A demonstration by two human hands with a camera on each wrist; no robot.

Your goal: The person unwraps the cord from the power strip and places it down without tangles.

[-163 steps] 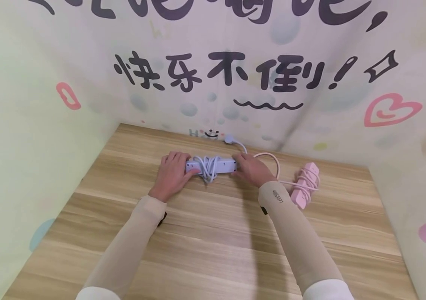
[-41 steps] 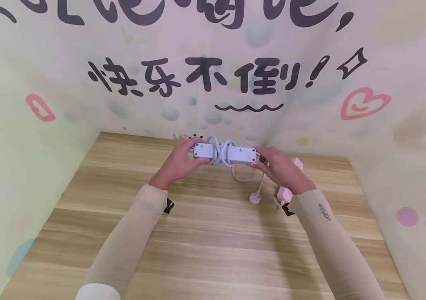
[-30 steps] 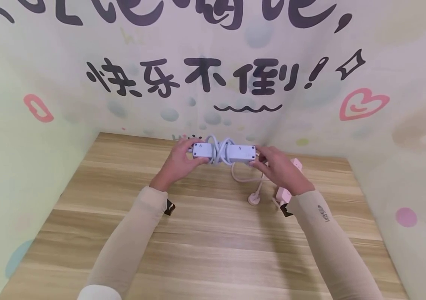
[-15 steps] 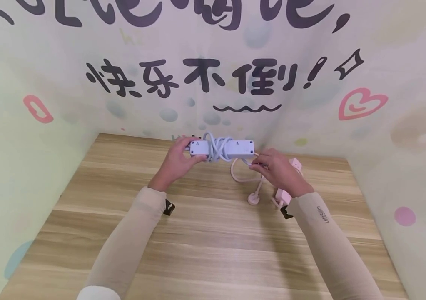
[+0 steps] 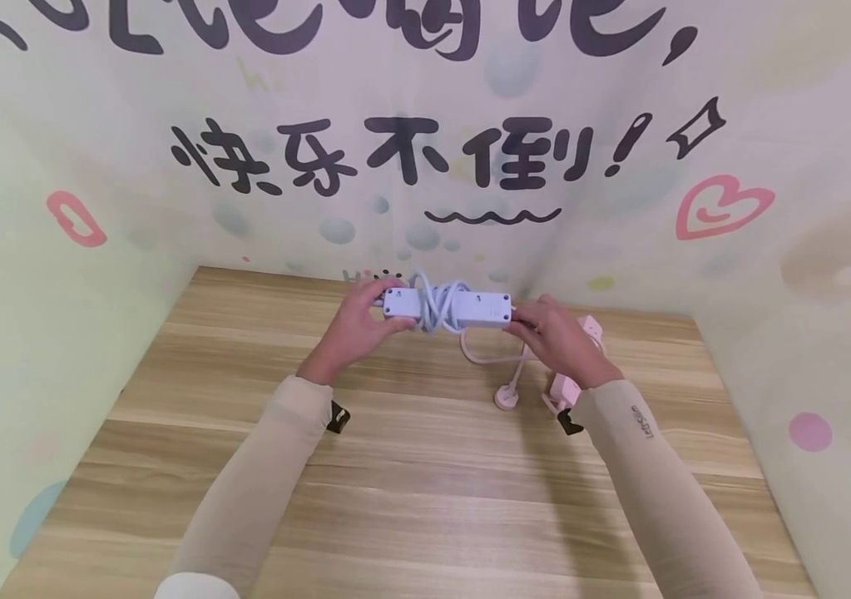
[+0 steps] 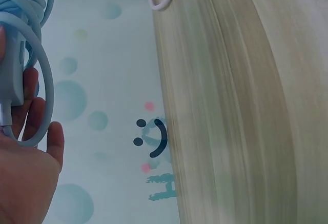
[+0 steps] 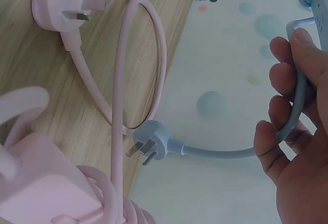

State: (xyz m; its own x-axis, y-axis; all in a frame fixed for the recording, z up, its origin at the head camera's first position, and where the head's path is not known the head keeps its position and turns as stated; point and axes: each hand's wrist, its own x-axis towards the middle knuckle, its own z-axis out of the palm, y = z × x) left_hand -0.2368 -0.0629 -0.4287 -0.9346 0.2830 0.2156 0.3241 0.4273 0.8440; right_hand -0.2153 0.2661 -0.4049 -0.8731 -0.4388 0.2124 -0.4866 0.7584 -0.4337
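Note:
A light blue power strip (image 5: 483, 308) is held up in front of the back wall, with its cord (image 5: 440, 308) wound several times round its middle. My left hand (image 5: 353, 329) grips the strip's left end, thumb on the near side. In the left wrist view a loop of cord (image 6: 47, 78) leaves that end of the strip (image 6: 11, 78). At the strip's right end, my right hand (image 5: 556, 337) pinches the loose cord (image 7: 298, 93) between thumb and fingers. From that hand the cord runs out to a blue three-pin plug (image 7: 152, 141), which the hand hides in the head view.
A pink power strip (image 5: 566, 389) lies on the wooden table (image 5: 395, 499) beneath my right forearm, partly hidden. Its plug (image 5: 506, 398) and a cord loop (image 5: 479, 359) lie to its left. A printed cloth wall (image 5: 305, 233) stands right behind the table.
The blue strip has risen off the table since the earliest frame, and the pink plug has come into view. In the last second my right hand has shifted from the strip's end to its cord.

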